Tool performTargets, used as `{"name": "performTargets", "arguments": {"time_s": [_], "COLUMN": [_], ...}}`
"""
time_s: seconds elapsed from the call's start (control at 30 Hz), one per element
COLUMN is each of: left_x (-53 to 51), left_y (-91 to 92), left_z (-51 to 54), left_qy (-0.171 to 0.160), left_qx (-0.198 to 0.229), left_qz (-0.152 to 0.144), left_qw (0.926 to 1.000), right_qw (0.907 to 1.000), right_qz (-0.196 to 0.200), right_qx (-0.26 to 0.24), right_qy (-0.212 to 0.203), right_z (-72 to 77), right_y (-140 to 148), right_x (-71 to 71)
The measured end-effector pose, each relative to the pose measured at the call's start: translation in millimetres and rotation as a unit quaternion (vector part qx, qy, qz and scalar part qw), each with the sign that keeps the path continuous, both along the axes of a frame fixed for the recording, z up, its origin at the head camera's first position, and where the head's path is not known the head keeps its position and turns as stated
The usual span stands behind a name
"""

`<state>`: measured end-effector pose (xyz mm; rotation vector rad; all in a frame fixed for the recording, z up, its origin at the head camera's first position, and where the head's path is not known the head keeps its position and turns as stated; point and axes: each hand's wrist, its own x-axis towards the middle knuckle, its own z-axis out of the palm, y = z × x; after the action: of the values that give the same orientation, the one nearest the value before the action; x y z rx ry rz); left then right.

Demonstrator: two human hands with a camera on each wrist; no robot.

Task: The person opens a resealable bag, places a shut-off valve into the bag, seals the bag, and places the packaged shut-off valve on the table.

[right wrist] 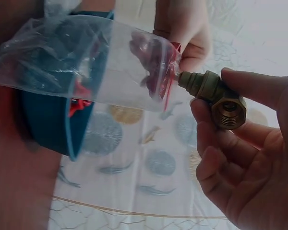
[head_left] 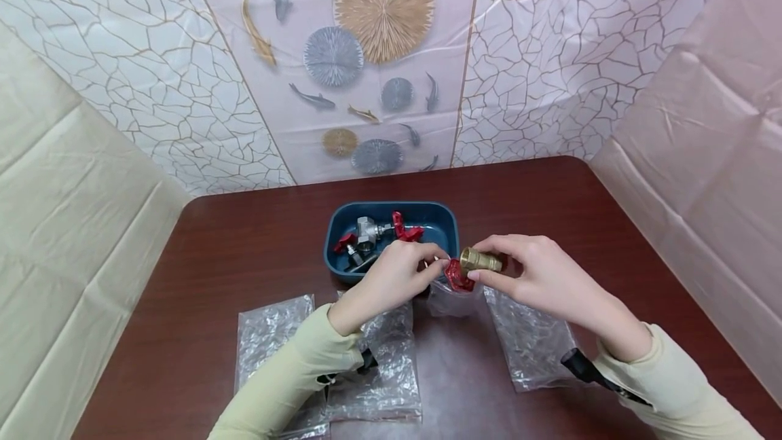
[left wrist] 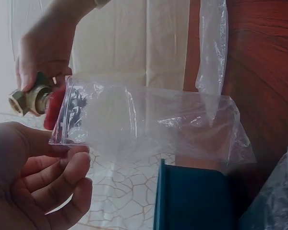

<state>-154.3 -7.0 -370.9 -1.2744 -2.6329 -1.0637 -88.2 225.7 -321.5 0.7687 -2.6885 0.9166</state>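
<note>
- Brass-coloured metal valve [head_left: 482, 260] with a red handwheel [head_left: 458, 277] is above the dark red-brown table [head_left: 256, 236], near the blue rectangular tray [head_left: 438, 221], wheel inside a clear plastic bag's [head_left: 455, 301] mouth.
- My right grip [head_left: 537, 267] clamps its body; my left grip [head_left: 400, 267] pinches the rim.
- I judge this as bagging; next calls for a wide mouth.

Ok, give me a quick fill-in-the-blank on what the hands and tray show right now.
1. Between the valve and the bag, the left hand holds the ____.
2. The right hand holds the valve by its body, which leaves its red ____ nearer the bag.
3. The tray with other valves in it is coloured ____.

Missing words: bag; handle; blue.
</note>
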Motion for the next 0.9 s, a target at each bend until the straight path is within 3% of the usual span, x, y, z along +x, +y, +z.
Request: {"name": "performTargets", "arguments": {"time_s": [0.33, 0.7, 0.9], "left_x": [-4.7, -1.0, -1.6], "left_y": [3.4, 13.3, 15.3], "left_z": [-11.4, -40.5, -53.2], "left_qy": [-0.039, -0.021, -0.009], "left_qx": [0.009, -0.046, -0.068], "left_qz": [-0.018, -0.027, -0.025], "left_qw": [0.9990, 0.9984, 0.9973], "right_qw": [0.9984, 0.9942, 0.9944], "right_qz": [-0.015, -0.026, -0.024], "right_qx": [0.048, 0.080, 0.076], "right_qy": [-0.024, -0.067, -0.068], "right_z": [-29.6, -68.5, -81.8], "right_y": [-1, -1, -5], "right_x": [0.6, 4.2, 3.2]}}
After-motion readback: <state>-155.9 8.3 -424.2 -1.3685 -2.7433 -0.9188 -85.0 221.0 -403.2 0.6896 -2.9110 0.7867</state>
